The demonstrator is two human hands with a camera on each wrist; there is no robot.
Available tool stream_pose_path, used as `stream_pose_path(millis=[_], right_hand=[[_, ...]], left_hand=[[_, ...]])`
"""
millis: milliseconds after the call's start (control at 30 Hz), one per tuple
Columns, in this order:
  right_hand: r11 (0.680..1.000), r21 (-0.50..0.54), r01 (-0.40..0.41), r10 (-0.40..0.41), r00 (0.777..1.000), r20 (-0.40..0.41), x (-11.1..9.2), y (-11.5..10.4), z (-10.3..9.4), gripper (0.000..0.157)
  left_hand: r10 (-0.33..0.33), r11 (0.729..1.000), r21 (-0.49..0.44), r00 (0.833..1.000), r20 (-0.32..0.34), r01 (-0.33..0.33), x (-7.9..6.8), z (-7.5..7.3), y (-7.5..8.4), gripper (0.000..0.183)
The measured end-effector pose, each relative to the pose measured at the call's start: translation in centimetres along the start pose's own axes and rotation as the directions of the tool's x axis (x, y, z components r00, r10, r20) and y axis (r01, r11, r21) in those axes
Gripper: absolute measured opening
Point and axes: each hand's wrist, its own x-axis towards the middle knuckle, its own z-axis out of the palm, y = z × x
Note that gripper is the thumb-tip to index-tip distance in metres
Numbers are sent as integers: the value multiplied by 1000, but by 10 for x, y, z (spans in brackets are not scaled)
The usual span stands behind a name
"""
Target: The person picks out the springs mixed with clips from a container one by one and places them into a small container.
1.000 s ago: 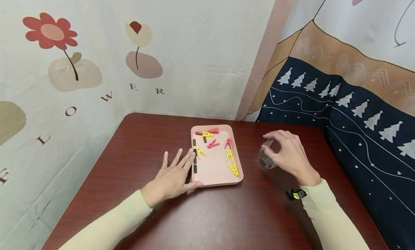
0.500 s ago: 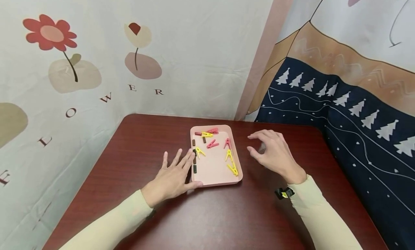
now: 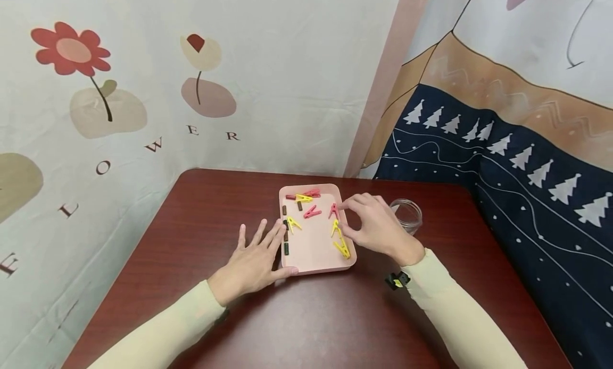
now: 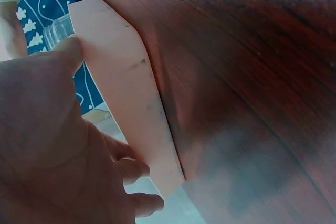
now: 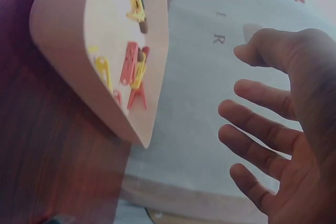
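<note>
A pink tray [image 3: 313, 254] lies on the table with small plastic clothespins in it. My left hand [image 3: 251, 265] is spread out, its fingers and thumb touching the tray's left side and near corner; the left wrist view shows them at the rim. At the tray's right rim hovers my right hand [image 3: 380, 228], thumb and fingers apart with nothing between them. Its fingertips are nearest a red clothespin [image 3: 333, 210] and a yellow clothespin [image 3: 336, 228]. Another yellow clothespin [image 3: 342, 249] lies closer to me. A red clothespin [image 3: 312, 212] sits mid-tray.
Several short dark cylinders [image 3: 286, 249] line the tray's left wall. More clothespins [image 3: 304, 198] lie heaped at its far end. A clear jar [image 3: 413, 212] stands behind my right hand, partly hidden by it. Printed cloth [image 3: 287, 92] hangs along the table's back edge.
My right hand has moved left from over the clear jar to the tray's right rim, uncovering the jar. My left hand has stayed at the tray.
</note>
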Motion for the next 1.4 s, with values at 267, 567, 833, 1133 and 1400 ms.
stream_pose_path(millis=[267, 567, 833, 1133, 1400], right_hand=[[997, -10, 76, -74, 991, 112, 18, -14, 15, 40], [983, -26, 183, -171, 956, 239, 38, -25, 36, 38], [968, 44, 247, -247, 904, 350, 55, -32, 51, 37], [946, 151, 286, -323, 829, 457, 77, -40, 70, 34], [934, 134, 331, -352, 790, 503, 86, -49, 92, 26]], left_hand=[[4, 1000, -2, 1000, 0, -4, 1, 0, 1, 115], [-5, 1000, -23, 1000, 14, 6, 3, 1, -1, 118], [-2, 1000, -9, 999, 34, 2, 3, 0, -1, 119], [2, 1000, 4, 998, 56, -2, 5, -3, -1, 118], [-4, 1000, -21, 997, 76, 6, 7, -2, -3, 119]])
